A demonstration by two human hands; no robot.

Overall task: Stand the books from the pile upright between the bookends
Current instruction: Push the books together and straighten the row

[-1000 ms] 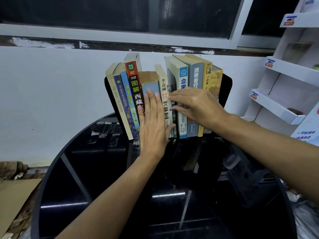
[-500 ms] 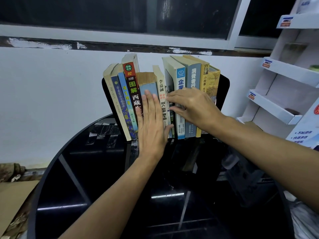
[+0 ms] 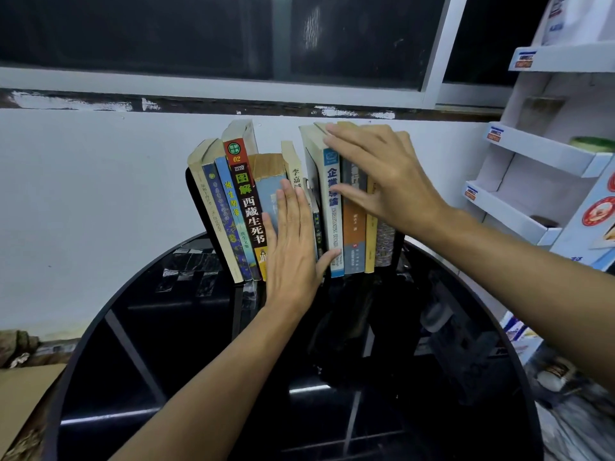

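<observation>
A row of paperback books (image 3: 248,207) stands at the 12 o'clock edge of the round, glossy black surface (image 3: 159,377), against a white painted wall (image 3: 83,181). The books on the 9 o'clock side lean with their tops toward 11 o'clock onto a flat black bookend (image 3: 195,194). Those on the 3 o'clock side stand nearly upright, and only a sliver of the second black bookend (image 3: 398,251) shows past them.

The left hand (image 3: 293,247) is released and flat, its straight fingers pressed on the spines of a worn pale-blue book (image 3: 269,194) and a cream book (image 3: 294,168), covering their lower halves. The right hand (image 3: 382,181) is also released, fingers spread over the tops and spines of the 3 o'clock group, thumb on a white-and-blue spine (image 3: 334,227); it hides most of the titles there. Between the two groups a thin dark book (image 3: 316,227) sits low in a gap.

At 11 o'clock on the surface lie strips of clear tape (image 3: 189,271). A white cardboard display shelf (image 3: 539,154) stands at 2 o'clock, a dark window (image 3: 199,34) runs above the wall, and brown cardboard (image 3: 23,394) lies at 8 o'clock.
</observation>
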